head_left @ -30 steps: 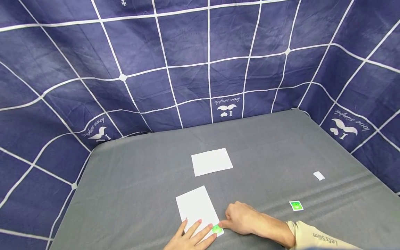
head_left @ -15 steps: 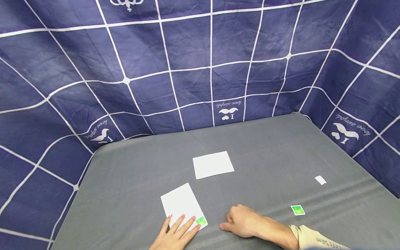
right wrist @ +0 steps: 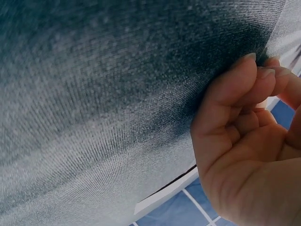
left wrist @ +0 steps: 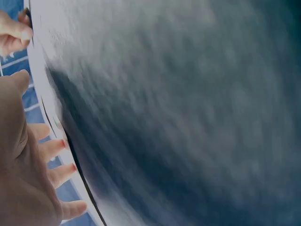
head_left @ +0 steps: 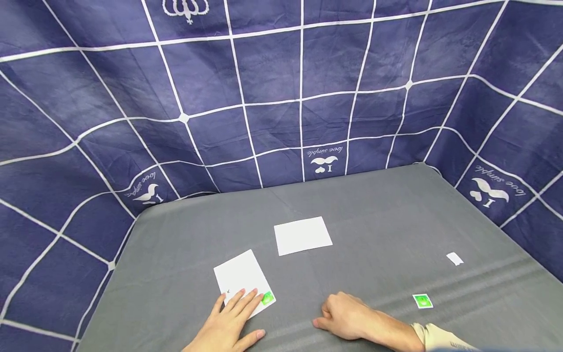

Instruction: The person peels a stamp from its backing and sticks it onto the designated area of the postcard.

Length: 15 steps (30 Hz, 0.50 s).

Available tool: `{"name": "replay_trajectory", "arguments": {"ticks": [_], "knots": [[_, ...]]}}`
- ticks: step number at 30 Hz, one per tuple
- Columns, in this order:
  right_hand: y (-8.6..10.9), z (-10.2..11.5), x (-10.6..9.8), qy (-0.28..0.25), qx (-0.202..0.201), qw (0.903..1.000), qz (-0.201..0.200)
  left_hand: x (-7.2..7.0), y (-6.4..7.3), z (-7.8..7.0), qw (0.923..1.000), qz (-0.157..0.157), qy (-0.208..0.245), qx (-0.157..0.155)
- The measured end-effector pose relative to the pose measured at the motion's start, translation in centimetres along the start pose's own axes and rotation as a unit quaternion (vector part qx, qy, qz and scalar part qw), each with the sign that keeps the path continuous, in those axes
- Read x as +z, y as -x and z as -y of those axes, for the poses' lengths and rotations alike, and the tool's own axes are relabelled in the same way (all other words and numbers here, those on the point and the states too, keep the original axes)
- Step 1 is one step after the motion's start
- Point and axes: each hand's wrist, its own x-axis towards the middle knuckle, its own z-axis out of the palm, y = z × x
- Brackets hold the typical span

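In the head view my left hand (head_left: 228,320) lies with spread, straight fingers over the near edge of a white envelope-like paper (head_left: 242,274). A green stamp-like sticker (head_left: 268,298) sits at the paper's near right corner, beside my fingertips. A small dark mark (head_left: 228,291) shows near its left edge. To the right, my right hand (head_left: 345,315) rests on the grey cloth with curled fingers, its thumb pointing left toward the paper. The right wrist view shows those curled fingers (right wrist: 235,87) with nothing between them. The left wrist view shows my left fingers (left wrist: 59,174) at the paper's thin edge.
A second blank white paper (head_left: 303,236) lies farther back on the grey cloth-covered table (head_left: 374,215). At the right are another green stamp-like sticker (head_left: 422,300) and a small white scrap (head_left: 455,258). A blue curtain with white lines (head_left: 272,73) encloses the back and sides.
My left hand has slid the stickered paper to the left, away from my right hand. My right thumb, earlier at the sticker, is now off the paper; the right hand has barely moved.
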Motion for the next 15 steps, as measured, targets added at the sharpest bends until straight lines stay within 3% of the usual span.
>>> {"name": "replay_trajectory", "arguments": {"ticks": [10,15], "knots": [[0.0,-0.2,-0.1,-0.046,-0.001,0.9984,0.032,-0.6,-0.2,2.0,0.9939,0.032,0.083,-0.065],[-0.1,-0.3,0.1,-0.055,0.004,0.9979,0.036,-0.8,-0.3,3.3,0.9941,0.020,0.081,-0.069]]}}
